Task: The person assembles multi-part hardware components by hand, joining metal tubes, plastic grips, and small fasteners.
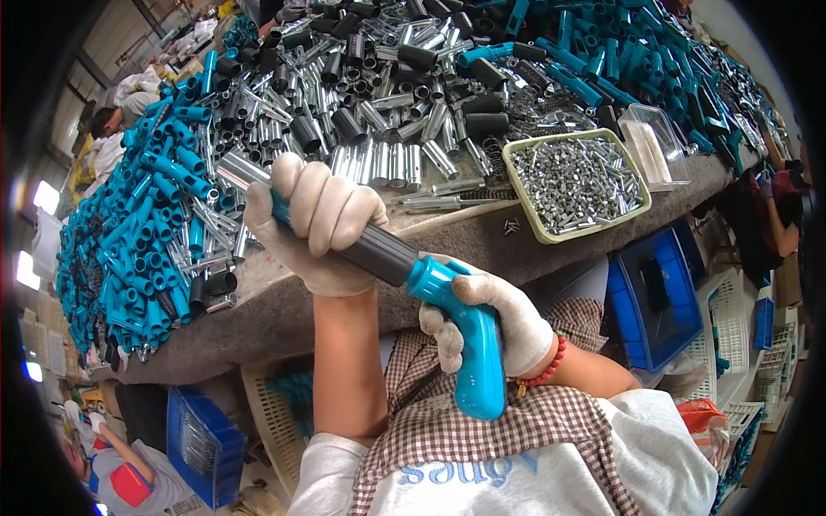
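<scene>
Fingers (pixel 324 211) curled — left hand (pixel 317 230): black sleeve (pixel 385 255) — right hand (pixel 513 316): teal handle (pixel 479 357)

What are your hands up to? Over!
Left hand around tube. Right hand around teal handle. Tube meets handle. Parts pile beyond, not blocking.

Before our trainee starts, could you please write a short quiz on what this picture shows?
1. Which hand is closed on the pistol-shaped teal handle?
a) left
b) right
c) neither

2. True or false: the pale yellow-green tray is filled with teal tubes.

3. What colour is the beaded bracelet on one wrist?

Key:
1. b: the gloved right hand grips it.
2. False: the tray is filled with small metal pieces.
3. Red.
</scene>
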Demonstrator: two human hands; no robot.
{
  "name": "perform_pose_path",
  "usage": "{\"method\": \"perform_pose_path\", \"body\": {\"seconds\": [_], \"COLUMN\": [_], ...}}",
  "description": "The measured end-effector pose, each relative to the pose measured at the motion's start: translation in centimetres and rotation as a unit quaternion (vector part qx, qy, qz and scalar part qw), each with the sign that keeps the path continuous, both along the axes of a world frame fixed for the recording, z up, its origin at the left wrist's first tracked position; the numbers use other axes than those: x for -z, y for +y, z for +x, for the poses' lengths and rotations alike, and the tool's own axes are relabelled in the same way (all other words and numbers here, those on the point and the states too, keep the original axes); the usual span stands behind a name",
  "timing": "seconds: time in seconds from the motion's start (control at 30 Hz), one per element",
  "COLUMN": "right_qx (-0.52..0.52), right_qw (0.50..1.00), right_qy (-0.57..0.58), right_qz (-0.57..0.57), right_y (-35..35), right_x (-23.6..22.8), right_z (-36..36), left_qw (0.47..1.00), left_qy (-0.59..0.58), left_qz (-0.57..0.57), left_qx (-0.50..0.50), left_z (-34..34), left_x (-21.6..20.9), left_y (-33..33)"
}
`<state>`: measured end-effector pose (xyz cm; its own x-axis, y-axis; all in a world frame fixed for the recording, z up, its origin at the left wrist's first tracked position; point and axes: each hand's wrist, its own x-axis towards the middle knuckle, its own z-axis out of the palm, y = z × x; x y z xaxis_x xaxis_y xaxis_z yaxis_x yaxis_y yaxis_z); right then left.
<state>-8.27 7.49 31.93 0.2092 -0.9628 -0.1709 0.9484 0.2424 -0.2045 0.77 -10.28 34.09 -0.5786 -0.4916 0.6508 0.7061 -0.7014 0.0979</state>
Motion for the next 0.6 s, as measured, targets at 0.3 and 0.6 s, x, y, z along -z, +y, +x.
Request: {"method": "perform_pose_path", "body": {"seconds": [0.3, 0.6], "right_qx": [0.15, 0.307], "right_qw": [0.851, 0.464], "right_qy": [0.501, 0.804], "right_qz": [-0.045, -0.211], "right_y": [0.4, -0.8], "right_x": [-0.8, 1.2], "right_z": [0.6, -1.2], "left_qw": [0.988, 0.874], "left_qy": [-0.119, -0.339], "left_qz": [0.093, 0.211], "left_qx": [-0.014, -0.276], "left_z": [0.8, -0.1], "left_x": [1.7, -0.8], "left_y": [-1.0, 1.8]}}
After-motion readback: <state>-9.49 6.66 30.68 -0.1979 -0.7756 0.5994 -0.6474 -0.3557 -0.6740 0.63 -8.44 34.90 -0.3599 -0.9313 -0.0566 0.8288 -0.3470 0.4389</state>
